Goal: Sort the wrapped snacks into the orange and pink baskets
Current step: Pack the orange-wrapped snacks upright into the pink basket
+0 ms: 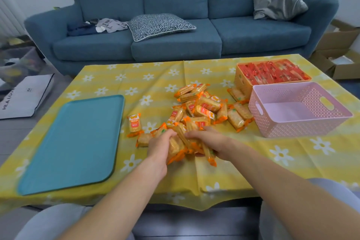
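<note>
The left hand [159, 147] and right hand [209, 140] each grip orange snacks [176, 147] between curled fingers [169, 133].

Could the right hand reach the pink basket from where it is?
Probably yes. The pink basket sits open-topped to that side of the right hand, with only loose snack packets lying flat between them.

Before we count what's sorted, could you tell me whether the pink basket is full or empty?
Empty: the pink basket shows its bare floor, and the orange-wrapped snacks lie outside it.
</note>
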`<state>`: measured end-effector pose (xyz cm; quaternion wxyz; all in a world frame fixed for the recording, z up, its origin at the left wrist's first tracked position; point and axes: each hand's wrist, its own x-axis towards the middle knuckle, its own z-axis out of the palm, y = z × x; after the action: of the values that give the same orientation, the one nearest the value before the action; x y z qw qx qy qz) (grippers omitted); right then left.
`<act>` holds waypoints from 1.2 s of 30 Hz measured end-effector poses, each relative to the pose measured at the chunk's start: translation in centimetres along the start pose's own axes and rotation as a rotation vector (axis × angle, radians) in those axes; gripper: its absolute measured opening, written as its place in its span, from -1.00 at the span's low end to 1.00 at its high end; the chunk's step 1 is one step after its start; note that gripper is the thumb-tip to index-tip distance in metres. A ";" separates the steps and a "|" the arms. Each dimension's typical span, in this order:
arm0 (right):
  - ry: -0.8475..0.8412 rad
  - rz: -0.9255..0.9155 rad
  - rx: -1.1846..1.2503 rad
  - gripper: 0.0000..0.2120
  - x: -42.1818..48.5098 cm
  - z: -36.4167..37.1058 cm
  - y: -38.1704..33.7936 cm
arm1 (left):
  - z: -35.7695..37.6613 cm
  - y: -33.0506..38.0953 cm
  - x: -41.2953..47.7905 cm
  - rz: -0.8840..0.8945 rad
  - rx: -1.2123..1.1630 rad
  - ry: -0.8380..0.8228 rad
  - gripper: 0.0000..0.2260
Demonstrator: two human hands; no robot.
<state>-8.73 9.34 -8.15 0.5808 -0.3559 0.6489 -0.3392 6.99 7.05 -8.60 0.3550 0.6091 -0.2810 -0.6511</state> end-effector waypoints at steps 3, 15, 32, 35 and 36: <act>-0.083 -0.012 0.143 -0.69 -0.3 -0.5 -0.8 | 0.7 0.7 -0.5 0.031 -0.001 -0.041 -0.42; 0.488 -0.407 0.239 -0.70 -2.6 -13.9 -5.3 | 17.4 5.1 -1.3 0.322 0.109 -0.267 -0.30; 1.116 0.017 -0.414 -0.60 -1.6 -27.0 -0.8 | 29.5 2.1 1.8 0.639 0.873 -0.216 -0.41; 0.888 0.161 -0.668 -0.69 -2.3 -26.2 -0.3 | 28.5 1.6 1.9 0.510 0.978 -0.302 -0.75; 0.853 0.189 -0.744 -0.66 -2.5 -26.0 -0.2 | 28.2 1.4 1.9 0.492 0.968 -0.334 -0.85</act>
<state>-34.45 12.07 -4.25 0.1311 -0.3085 0.9304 -0.1484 -20.84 2.78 -5.78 0.1273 0.5077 -0.7333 -0.4340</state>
